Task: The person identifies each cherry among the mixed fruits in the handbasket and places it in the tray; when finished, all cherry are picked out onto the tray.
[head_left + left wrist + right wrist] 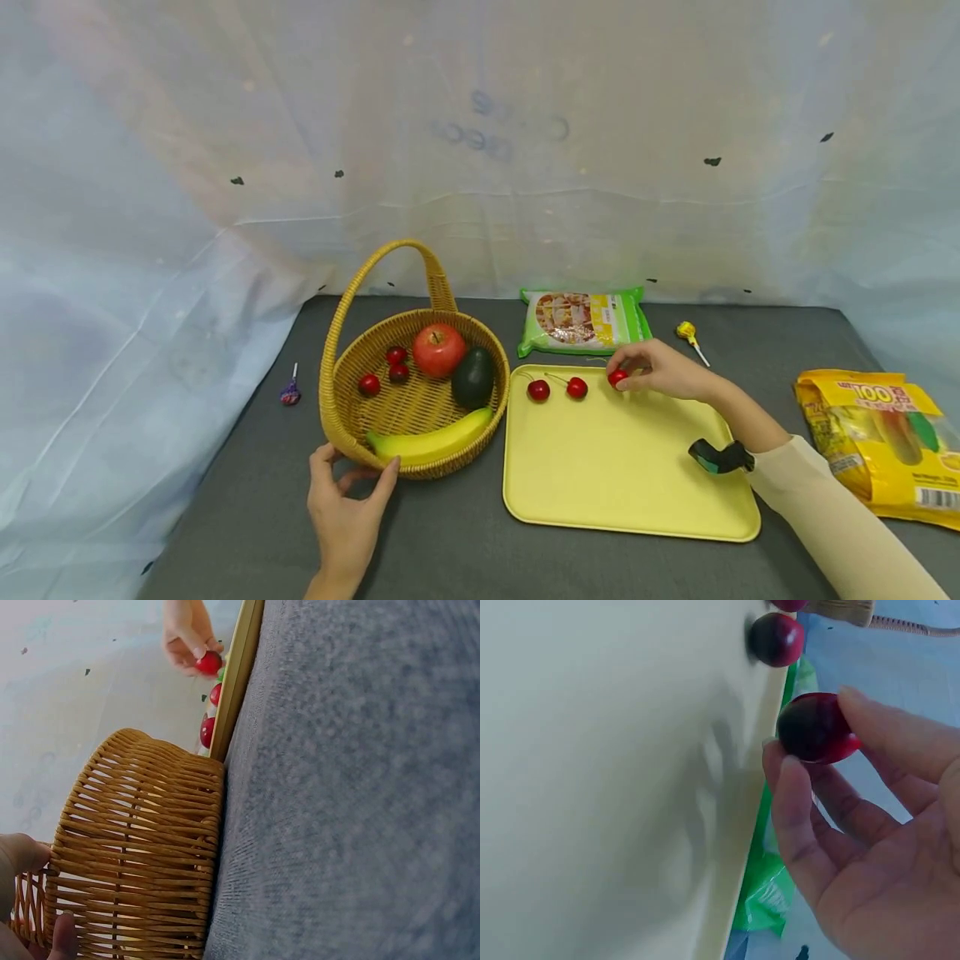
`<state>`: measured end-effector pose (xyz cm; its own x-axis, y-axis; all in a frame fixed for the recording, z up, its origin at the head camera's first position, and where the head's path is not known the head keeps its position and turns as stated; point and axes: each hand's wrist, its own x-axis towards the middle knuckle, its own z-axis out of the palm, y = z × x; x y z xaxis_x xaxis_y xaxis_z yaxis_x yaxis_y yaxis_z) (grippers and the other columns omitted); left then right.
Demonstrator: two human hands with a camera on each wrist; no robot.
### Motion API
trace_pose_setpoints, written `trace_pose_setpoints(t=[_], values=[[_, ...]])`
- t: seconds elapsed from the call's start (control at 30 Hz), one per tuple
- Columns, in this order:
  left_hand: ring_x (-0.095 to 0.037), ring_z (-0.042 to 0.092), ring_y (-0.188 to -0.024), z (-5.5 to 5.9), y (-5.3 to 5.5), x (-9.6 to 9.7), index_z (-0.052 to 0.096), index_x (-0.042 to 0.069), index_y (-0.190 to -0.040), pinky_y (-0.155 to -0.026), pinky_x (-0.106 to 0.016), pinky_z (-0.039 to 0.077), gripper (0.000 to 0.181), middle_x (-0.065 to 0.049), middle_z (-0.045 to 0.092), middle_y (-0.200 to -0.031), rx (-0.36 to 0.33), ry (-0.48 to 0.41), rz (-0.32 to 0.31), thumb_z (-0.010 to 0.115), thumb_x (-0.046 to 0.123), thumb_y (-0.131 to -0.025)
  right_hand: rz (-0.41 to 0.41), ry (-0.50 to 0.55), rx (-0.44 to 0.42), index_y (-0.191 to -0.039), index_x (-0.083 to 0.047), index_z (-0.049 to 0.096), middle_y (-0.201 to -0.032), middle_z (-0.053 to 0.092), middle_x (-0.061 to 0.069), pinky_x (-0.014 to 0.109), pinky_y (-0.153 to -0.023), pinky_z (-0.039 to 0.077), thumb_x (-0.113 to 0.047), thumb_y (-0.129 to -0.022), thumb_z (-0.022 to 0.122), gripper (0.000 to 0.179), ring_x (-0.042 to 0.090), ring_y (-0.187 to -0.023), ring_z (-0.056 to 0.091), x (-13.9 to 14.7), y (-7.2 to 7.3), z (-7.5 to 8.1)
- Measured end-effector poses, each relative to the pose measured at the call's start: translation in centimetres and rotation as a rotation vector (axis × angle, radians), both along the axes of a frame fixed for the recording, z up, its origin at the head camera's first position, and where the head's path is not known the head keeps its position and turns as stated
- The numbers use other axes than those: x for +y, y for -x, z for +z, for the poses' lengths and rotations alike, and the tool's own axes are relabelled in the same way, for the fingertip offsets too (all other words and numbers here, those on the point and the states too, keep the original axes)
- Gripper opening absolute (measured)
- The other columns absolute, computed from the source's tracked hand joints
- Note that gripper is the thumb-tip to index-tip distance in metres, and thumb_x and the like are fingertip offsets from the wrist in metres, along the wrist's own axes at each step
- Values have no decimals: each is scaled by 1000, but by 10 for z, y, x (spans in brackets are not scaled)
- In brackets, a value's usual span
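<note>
My right hand (660,371) pinches a red cherry (819,727) between thumb and fingertips over the far edge of the yellow tray (600,500). Two more cherries, one (538,390) and another (577,387), lie on the tray to its left, stems showing. With my left hand (345,508) I grip the near-left rim of a wicker basket (405,407), close to the foot of its handle. Inside the basket are a red apple (438,350), a dark avocado (473,377), a banana (435,442) and three cherries (369,384).
Behind the tray lies a green and white food packet (581,321). A yellow lollipop (687,332) is to its right, and a purple lollipop (290,393) sits left of the basket. A yellow candy bag (877,442) rests at the far right of the dark tabletop (442,550).
</note>
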<state>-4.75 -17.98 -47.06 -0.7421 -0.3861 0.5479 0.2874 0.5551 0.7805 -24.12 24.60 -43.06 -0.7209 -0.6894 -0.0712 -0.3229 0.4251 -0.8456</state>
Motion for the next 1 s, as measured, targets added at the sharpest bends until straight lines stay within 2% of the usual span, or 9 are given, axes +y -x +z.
trace_pose_setpoints(t=[0.13, 0.27, 0.37, 0.5, 0.7, 1.0], values=[[-8, 60, -68, 2, 0, 0, 51, -9, -120, -57, -15, 55, 62, -4, 52, -108, 4, -1, -4, 86, -12, -69, 5, -29, 63, -111, 6, 67, -104, 68, 17, 34, -67, 58, -2, -92, 70, 21, 29, -85, 66, 7, -4, -6], [-7, 60, -67, 3, 0, 0, 51, -9, -120, -58, -14, 55, 62, -4, 52, -108, 7, 0, -3, 86, -12, -69, 37, -42, 145, -111, 4, 69, -104, 69, 16, 32, -69, 58, -1, -94, 68, 18, 24, -83, 65, 7, -8, -11], [-6, 60, -67, 2, 0, -1, 51, -9, -120, -58, -13, 55, 62, -4, 52, -108, 4, 2, -1, 86, -13, -68, 40, -48, 169, -110, 3, 71, -103, 69, 15, 31, -71, 58, -2, -94, 68, 17, 21, -84, 65, 5, -9, -11], [-6, 60, -66, 2, 0, -1, 51, -9, -120, -57, -14, 55, 63, -4, 52, -108, -8, 10, 4, 87, -12, -68, 33, -76, 187, -108, 0, 72, -103, 69, 11, 30, -72, 57, -5, -95, 68, 15, 18, -85, 63, 3, -10, -11], [-6, 60, -67, 4, -1, -1, 51, -8, -120, -58, -16, 56, 62, -5, 52, -108, -18, 20, 6, 87, -10, -69, -6, -78, 189, -105, 2, 71, -101, 70, 12, 30, -70, 57, -3, -92, 71, 14, 21, -83, 64, 1, -13, -11], [-7, 61, -68, 4, -1, 0, 51, -8, -120, -58, -16, 56, 61, -5, 52, -108, -21, 14, 4, 87, -9, -70, -51, -102, 189, -105, 2, 69, -100, 68, 10, 28, -68, 55, -3, -87, 77, 20, 21, -83, 62, -3, -14, -11]])
